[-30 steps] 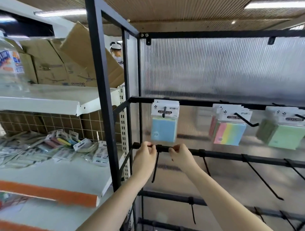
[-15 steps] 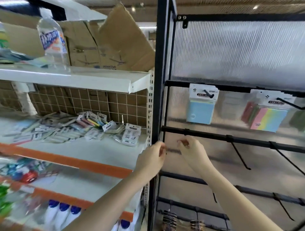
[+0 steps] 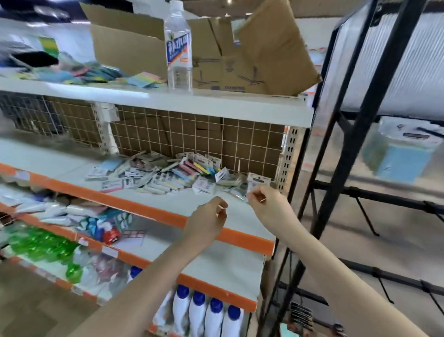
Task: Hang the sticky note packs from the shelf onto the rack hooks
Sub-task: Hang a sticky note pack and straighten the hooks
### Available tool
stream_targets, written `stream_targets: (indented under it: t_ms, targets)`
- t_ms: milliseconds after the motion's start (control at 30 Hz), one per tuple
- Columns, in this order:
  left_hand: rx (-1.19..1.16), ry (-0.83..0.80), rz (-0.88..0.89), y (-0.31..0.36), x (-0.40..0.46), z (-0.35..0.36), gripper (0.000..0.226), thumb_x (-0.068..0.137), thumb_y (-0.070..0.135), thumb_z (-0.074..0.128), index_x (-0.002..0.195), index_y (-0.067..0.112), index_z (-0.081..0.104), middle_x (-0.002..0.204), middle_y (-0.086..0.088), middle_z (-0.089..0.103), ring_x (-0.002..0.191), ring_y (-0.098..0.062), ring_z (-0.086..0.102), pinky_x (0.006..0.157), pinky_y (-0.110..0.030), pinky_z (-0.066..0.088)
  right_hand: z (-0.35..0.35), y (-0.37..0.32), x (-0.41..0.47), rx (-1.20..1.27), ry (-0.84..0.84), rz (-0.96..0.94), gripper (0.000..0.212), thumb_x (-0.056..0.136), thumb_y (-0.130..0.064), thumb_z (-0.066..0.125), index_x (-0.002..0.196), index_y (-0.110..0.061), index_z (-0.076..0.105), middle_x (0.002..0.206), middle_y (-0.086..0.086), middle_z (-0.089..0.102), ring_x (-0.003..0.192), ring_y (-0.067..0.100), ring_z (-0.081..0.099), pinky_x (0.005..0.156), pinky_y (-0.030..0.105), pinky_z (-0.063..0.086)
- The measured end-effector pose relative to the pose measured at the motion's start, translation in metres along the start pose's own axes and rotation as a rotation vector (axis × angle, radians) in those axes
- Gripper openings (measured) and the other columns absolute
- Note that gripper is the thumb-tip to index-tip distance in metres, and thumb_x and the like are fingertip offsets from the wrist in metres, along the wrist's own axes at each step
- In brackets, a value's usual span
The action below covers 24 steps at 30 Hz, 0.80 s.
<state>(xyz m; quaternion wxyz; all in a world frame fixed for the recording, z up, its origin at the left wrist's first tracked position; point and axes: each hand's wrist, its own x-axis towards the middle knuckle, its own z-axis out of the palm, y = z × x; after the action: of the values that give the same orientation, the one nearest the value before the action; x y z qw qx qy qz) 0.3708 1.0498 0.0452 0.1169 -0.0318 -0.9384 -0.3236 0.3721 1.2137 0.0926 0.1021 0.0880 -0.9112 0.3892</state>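
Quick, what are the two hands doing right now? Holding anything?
Left hand: fingers loosely curled, holding nothing, above the shelf.
Right hand: reaching at the sticky note packs; cannot tell if it grips one.

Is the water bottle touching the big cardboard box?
Cannot tell. The head view shows the water bottle overlapping the cardboard box behind it, so any gap is hidden.

Bright, even, daylight-like; ceiling light (image 3: 229, 2) glimpsed far at top. Soft shadows under the shelf boards (image 3: 153, 99). Pale glare across the ribbed rack panel (image 3: 408, 67) at right. Motion blur heavy at far left and on the hanging pack (image 3: 403, 154); centre pile (image 3: 168, 175) somewhat sharper. Wide-angle bending of the rack posts (image 3: 374, 101).
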Motion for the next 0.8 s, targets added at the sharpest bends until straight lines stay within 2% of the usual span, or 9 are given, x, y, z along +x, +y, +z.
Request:
stream_targets:
  t_ms: [100,167,300,400,500,633,800]
  targets:
    - [-0.011,0.024,-0.076,-0.041,0.001,-0.027,0.017,0.094,0.018,0.049,0.107,0.022,0.059,0.106,-0.002,0.067,0.090,-0.020,0.061,0.066,-0.029,0.043,0.038,-0.019,0.015,-0.028,-0.084,0.009,0.023,0.096,-0.028,0.049,0.094,-0.008,0.061,0.086,0.008,0.065,0.074,0.024,0.059,0.063,0.036,0.046]
    - [-0.024,0.029,-0.112,-0.064,0.001,-0.042,0.016,0.093,0.015,0.051,0.106,0.019,0.061,0.107,-0.004,0.066,0.089,-0.021,0.061,0.071,-0.032,0.050,0.061,-0.030,0.025,-0.026,-0.121,0.007,0.025,0.096,-0.028,0.048,0.094,-0.007,0.062,0.086,0.010,0.065,0.077,0.027,0.059,0.064,0.036,0.044]
    - [0.004,0.041,-0.185,-0.103,0.007,-0.061,0.017,0.094,0.013,0.050,0.104,0.017,0.062,0.103,-0.005,0.069,0.086,-0.025,0.065,0.072,-0.039,0.053,0.102,-0.046,0.045,-0.035,-0.177,-0.026,0.019,0.095,-0.026,0.049,0.085,-0.013,0.057,0.076,0.000,0.058,0.074,0.021,0.054,0.056,0.029,0.035]
    - [-0.019,0.049,-0.235,-0.127,0.018,-0.067,0.018,0.094,0.010,0.048,0.104,0.015,0.062,0.100,-0.005,0.069,0.087,-0.024,0.065,0.076,-0.041,0.054,0.131,-0.052,0.063,-0.034,-0.223,-0.045,0.016,0.095,-0.024,0.049,0.083,-0.015,0.055,0.073,-0.005,0.054,0.073,0.019,0.052,0.062,0.029,0.037]
    - [-0.056,0.069,-0.270,-0.152,0.033,-0.072,0.018,0.093,0.008,0.050,0.105,0.013,0.063,0.102,-0.008,0.070,0.091,-0.024,0.065,0.082,-0.041,0.053,0.159,-0.056,0.086,-0.039,-0.258,-0.060,0.016,0.095,-0.022,0.049,0.086,-0.011,0.057,0.076,-0.001,0.056,0.073,0.019,0.052,0.063,0.029,0.038]
    - [-0.047,0.069,-0.311,-0.184,0.062,-0.080,0.018,0.092,0.010,0.049,0.102,0.014,0.064,0.099,-0.009,0.069,0.086,-0.026,0.065,0.078,-0.040,0.053,0.197,-0.058,0.122,-0.060,-0.287,-0.057,0.023,0.096,-0.021,0.047,0.073,-0.014,0.046,0.068,0.000,0.051,0.066,0.020,0.049,0.060,0.032,0.037]
    - [0.029,0.018,-0.335,-0.216,0.104,-0.093,0.018,0.093,0.012,0.048,0.102,0.015,0.063,0.101,-0.011,0.068,0.088,-0.030,0.063,0.075,-0.037,0.052,0.237,-0.061,0.171,-0.074,-0.325,-0.041,0.021,0.096,-0.022,0.046,0.076,-0.016,0.047,0.066,-0.006,0.049,0.064,0.015,0.048,0.050,0.027,0.031]
